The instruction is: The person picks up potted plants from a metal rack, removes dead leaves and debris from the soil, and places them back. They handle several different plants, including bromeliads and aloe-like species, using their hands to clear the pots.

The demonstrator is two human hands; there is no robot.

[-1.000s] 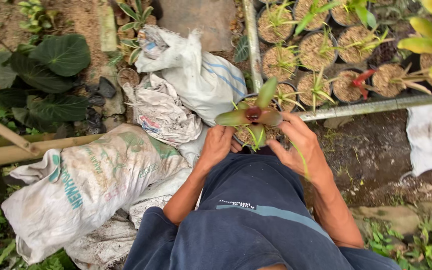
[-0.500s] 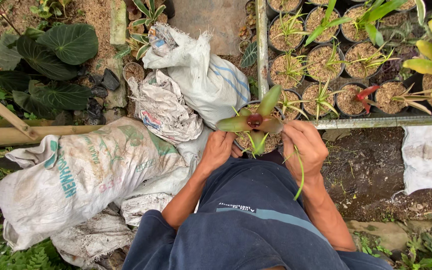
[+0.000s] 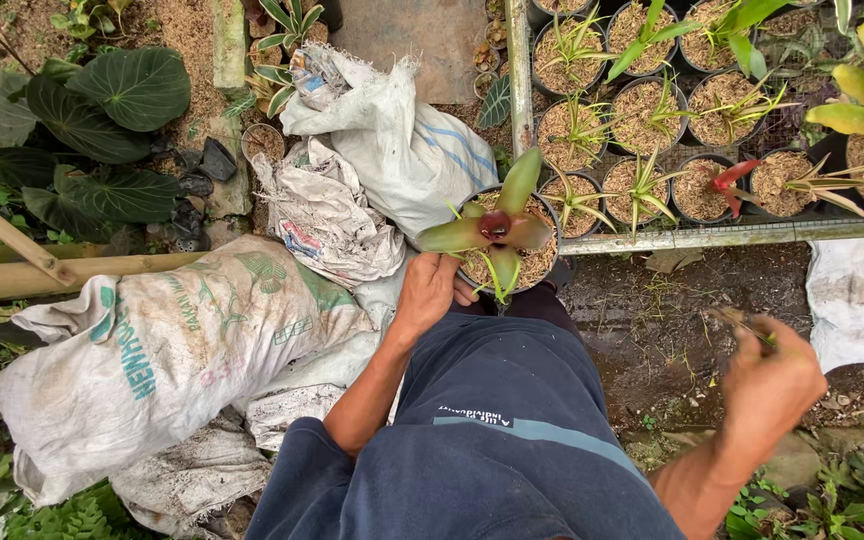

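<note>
A black pot (image 3: 548, 262) filled with brown husk holds a small plant (image 3: 497, 228) with green leaves and a dark red centre. It rests at my knees. My left hand (image 3: 430, 290) grips the pot's near left rim. My right hand (image 3: 767, 385) is out to the right, over bare soil, closed on a thin strip of plant leaf (image 3: 742, 322). My dark blue trousers (image 3: 492, 420) fill the lower middle.
Several potted seedlings (image 3: 642, 185) stand on a metal rack (image 3: 732, 236) behind the pot. Filled white sacks (image 3: 162, 350) lie to my left, another sack (image 3: 402, 150) ahead. Broad dark leaves (image 3: 82, 120) and bamboo poles (image 3: 52, 275) are at far left. White cloth (image 3: 857, 300) lies right.
My right hand has left the pot and swung out to the right, taking a thin leaf strip with it. The left hand stays on the pot rim.
</note>
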